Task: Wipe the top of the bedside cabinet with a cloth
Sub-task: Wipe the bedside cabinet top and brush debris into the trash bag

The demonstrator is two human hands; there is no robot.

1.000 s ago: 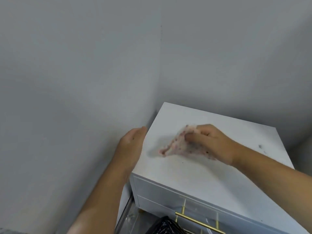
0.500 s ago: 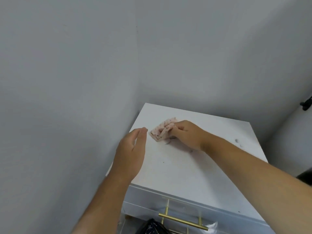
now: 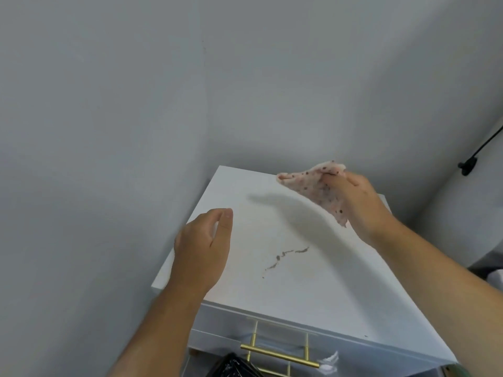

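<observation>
black bag (image 3: 234,367) under the cabinet (image 3: 313,289) cut off by bottom edge, can't tell contents. right fingers (image 3: 333,183) partly hidden behind cloth (image 3: 317,186); cabinet's back-right corner hidden behind right hand (image 3: 362,205).

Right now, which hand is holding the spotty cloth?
The right hand pinches the spotty cloth, lifted above the back of the cabinet top. The left hand holds nothing; it sits at the left edge.

One view only, head-worn, wide-angle. Looks forward and steeply down into a room corner, close above the white cabinet top (image 3: 313,268), which fills lower centre. Wall seam runs toward 12 o'clock. Forearms enter from 6 and 4 o'clock. Drawer handle (image 3: 280,356) at bottom edge, nearest the camera.
</observation>
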